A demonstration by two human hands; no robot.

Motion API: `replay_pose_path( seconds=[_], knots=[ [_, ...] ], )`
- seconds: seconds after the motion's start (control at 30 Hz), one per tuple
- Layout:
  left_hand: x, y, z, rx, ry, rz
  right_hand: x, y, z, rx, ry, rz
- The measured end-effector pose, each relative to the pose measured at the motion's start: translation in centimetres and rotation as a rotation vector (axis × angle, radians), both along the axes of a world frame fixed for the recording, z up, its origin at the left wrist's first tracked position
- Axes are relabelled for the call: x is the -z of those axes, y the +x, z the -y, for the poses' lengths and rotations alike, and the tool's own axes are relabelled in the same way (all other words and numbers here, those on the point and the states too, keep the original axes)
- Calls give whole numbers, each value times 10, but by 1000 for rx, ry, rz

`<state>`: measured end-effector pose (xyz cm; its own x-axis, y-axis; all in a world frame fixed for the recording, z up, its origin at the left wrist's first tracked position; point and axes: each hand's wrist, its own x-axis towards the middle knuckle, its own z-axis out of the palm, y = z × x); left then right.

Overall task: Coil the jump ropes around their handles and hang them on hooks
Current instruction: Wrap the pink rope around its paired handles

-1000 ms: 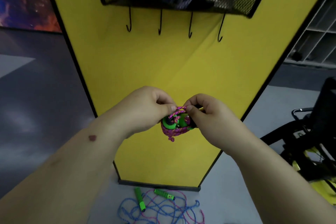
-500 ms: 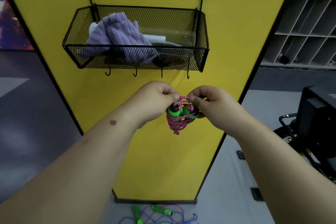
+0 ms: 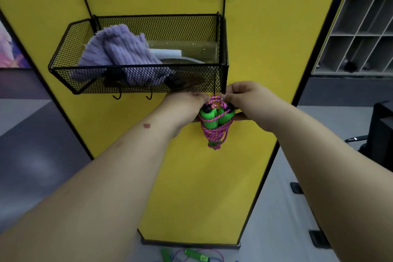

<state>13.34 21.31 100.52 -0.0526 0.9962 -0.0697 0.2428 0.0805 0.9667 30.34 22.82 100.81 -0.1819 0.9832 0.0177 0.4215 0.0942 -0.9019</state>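
Nearest the camera, at the six o'clock edge of the view, a second jump rope (image 3: pixel 187 257) was seen lying loose on the floor (image 3: pixel 276 229), its green handles and blue and pink cord uncoiled and cut off by the frame.

Further out, both forearms were stretched toward the middle of the view. The left hand (image 3: pixel 187 105) was held with its fingers curled at the nine o'clock side of the pink jump rope bundle (image 3: pixel 215 125), and the right hand (image 3: pixel 244 100) was closed at its three o'clock side, a thumb tucked below the handles; the top loop appeared to be pinched between the fingertips of both hands. The two green handles (image 3: pixel 212 116) were held side by side, nearly upright, bound by pink braided cord, with a short tail hanging at six o'clock.

The bundle was judged light and soft: the foam-like handles would give a sure, non-slippery grip, while the limp cord would be apt to slacken and unwind if released. The best hold was judged to be on the handles for support and on the top loop for steering.

Beyond the hands, the rightmost hook (image 3: pixel 214 94) under the black mesh basket (image 3: pixel 63 64) was met by the loop; whether the loop was already seated could not be told. Two free hooks (image 3: pixel 150 97) were seen toward ten o'clock. In the basket a purple cloth (image 3: pixel 119 49) was piled, and the basket was fixed to a yellow panel (image 3: pixel 191 176).
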Motion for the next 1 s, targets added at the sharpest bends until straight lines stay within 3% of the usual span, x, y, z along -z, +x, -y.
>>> replay_pose_path(
  seconds=[0.2, 0.4, 0.63, 0.87, 1.0],
  knots=[
    [2, 13, -12, -142, -130, 142, -8, 1, -10, 9, -109, -22],
    [3, 17, -18, -236, -177, 148, -13, -16, -16, 181, -179, -52],
    [12, 17, -26, -309, -100, 38, 5, -26, -24, 340, -108, 114],
    [22, 12, -22, -287, 5, 83, 21, -27, -16, 360, -105, -144],
    [32, 10, -13, -256, 136, 106, 27, -31, -11, 374, -18, -166]
  ],
)
